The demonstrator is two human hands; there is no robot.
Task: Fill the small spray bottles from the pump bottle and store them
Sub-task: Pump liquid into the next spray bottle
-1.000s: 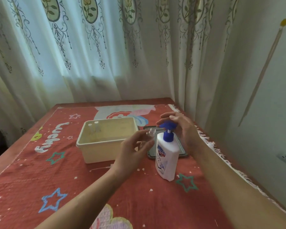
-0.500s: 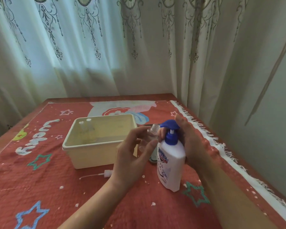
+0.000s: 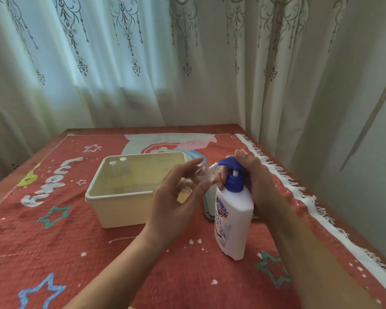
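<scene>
Right hand (image 3: 257, 181) wrapped round blue pump head, fingers curled over top. Left hand (image 3: 176, 197) half closed, pinching small clear spray bottle (image 3: 202, 175), tilted, open neck at nozzle. Red patterned cloth (image 3: 54, 241) covers table. Cream bin (image 3: 125, 206) left of hands, two small bottles (image 3: 118, 169) standing in far-left corner. White pump bottle (image 3: 233, 217) upright, near right, just beside dark tray (image 3: 208, 208).

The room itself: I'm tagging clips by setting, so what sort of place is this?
Likely a home room: white patterned curtains in a corner, a red star-printed cloth on the table, and a white pump bottle.
</scene>
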